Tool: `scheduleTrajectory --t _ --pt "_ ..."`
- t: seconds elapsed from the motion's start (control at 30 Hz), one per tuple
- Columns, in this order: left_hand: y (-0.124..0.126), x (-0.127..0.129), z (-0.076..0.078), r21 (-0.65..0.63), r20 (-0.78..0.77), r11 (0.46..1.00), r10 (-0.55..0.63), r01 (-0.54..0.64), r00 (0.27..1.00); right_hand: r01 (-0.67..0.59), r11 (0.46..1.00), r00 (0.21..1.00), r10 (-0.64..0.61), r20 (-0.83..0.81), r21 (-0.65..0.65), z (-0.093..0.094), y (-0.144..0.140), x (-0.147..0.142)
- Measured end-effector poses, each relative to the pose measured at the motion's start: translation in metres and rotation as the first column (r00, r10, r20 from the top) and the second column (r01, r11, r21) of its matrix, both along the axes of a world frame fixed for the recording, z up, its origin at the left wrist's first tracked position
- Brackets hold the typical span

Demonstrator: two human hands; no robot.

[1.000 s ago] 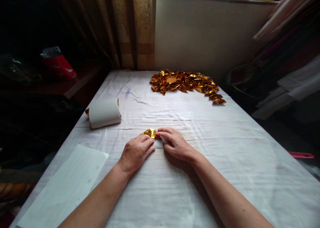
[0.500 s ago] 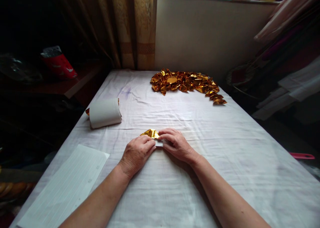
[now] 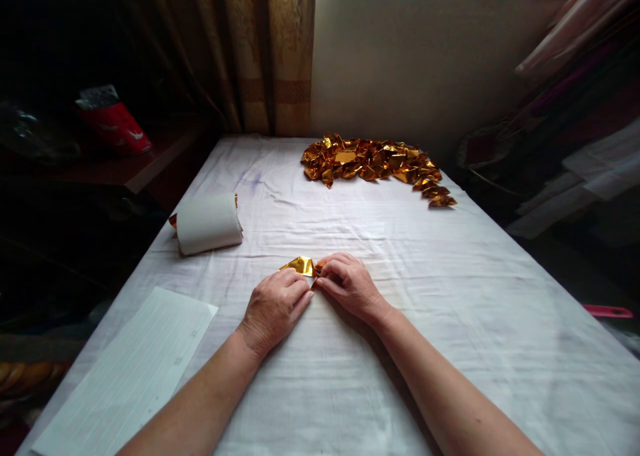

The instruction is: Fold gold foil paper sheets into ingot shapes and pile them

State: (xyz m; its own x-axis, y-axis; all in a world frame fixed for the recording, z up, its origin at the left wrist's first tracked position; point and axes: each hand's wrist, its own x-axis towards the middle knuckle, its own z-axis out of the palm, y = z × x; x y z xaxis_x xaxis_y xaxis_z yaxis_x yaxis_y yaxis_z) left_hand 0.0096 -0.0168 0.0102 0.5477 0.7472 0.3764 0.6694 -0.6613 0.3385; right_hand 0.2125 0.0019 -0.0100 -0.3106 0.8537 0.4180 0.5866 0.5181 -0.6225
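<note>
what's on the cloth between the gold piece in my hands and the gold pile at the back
Nothing: in the head view, only bare white cloth lies between the gold piece and the gold pile.

White-clothed table (image 3: 450, 323) bears gold foil heap (image 3: 373, 166), paper roll (image 3: 207, 224), lined sheet (image 3: 130, 373), foil piece (image 3: 300, 265).

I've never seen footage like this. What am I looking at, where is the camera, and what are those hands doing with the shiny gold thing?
There is no machine here: a person wears a camera on the head, looking forward and down at their own two bare hands. The left hand and the right hand meet at the middle of a table covered with a white cloth. Between the fingertips they pinch a small piece of gold foil paper, pressing it against the cloth. Farther back lies a pile of folded gold foil pieces. To the left sits a curled stack of white sheets, with a lined sheet of paper at the near corner. A curtain hangs behind.
</note>
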Motion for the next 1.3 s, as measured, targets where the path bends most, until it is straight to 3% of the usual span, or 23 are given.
scheduleTrajectory --t 0.23,0.6,0.87,1.0,1.3 --pt "-0.0009 -0.0006 -0.0036 0.079 0.007 0.996 0.029 -0.029 1.0 0.014 1.0 1.0 -0.014 0.0 0.003 -0.0003 0.0 -0.0026" --pt "0.0017 -0.0082 -0.0014 0.069 -0.049 0.991 -0.114 0.118 0.992 0.082 0.997 0.994 -0.08 0.073 -0.018 0.0012 -0.0023 -0.0055" --pt "0.0017 -0.0073 -0.0014 0.101 -0.08 0.989 -0.102 0.11 0.992 0.015 1.0 0.999 -0.016 -0.036 -0.026 -0.0015 -0.001 0.0011" --pt "0.0016 -0.0077 -0.0019 0.093 -0.062 0.99 -0.101 0.107 0.993 0.07 0.997 0.997 -0.071 -0.037 -0.036 -0.0026 -0.0018 0.0037" --pt "0.0004 -0.0062 0.0005 0.049 -0.063 0.993 -0.104 0.107 0.993 0.027 0.998 1.0 -0.027 0.004 0.053 -0.0077 -0.0015 0.0021"
